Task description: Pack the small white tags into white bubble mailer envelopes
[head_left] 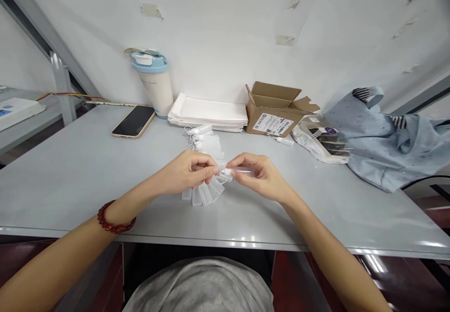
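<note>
Both hands pinch stuff: left hand [190, 171] grips fanned translucent plastic tags [204, 193], right hand [258, 176] a clear tube [242, 169], above the grey worktop [70, 171].

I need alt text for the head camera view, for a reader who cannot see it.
Two bare hands, left hand and right hand, pinch a bunch of small translucent plastic tags over a grey table. Behind lie a phone and cardboard box.
</note>
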Motion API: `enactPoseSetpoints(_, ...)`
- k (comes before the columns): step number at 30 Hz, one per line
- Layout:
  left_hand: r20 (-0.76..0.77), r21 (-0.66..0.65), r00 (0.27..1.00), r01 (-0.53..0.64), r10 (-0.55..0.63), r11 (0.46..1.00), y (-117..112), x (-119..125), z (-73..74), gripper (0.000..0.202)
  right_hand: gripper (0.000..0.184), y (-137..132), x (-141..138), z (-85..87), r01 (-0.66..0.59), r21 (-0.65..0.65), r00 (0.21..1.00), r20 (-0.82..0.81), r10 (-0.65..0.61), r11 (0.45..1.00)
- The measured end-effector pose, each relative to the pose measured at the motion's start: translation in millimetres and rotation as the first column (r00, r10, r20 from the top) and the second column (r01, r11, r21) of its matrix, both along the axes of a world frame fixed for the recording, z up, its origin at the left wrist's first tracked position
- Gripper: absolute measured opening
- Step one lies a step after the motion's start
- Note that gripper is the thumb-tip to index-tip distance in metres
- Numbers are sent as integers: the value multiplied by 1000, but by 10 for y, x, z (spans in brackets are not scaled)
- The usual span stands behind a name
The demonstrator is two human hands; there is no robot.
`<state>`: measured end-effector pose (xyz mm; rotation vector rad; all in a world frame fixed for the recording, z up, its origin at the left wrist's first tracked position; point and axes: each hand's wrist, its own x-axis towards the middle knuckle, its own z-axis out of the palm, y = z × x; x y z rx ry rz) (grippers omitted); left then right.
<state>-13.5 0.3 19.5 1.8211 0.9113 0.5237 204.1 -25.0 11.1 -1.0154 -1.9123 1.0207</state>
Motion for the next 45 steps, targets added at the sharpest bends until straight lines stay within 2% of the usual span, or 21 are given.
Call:
enactPoseSetpoints(18,24,-75,999,45,-43,996,6,48,-63,22,14,-5,-45,-54,-29,20,999,40,28,999)
enactPoseSetpoints(25,6,34,999,49,-49,998,33,6,-46,37,16,-17,-44,-43,-56,50,998,-6,57,997)
enactPoseSetpoints(30,3,52,999,37,-37,998,48,-36,-29,39,14,-18,-33,-22,-27,64,1000,-3,27,998)
enactPoseSetpoints(35,2,-13,999,42,-42,999,15,1,-12,31,13,-20,-39,-32,-23,32,1000,-17,23,999)
enactPoseSetpoints(45,-6,-84,999,32,-33,996,-15,36,-82,28,13,-10,-58,-118,-28,-5,999,-28,28,1000)
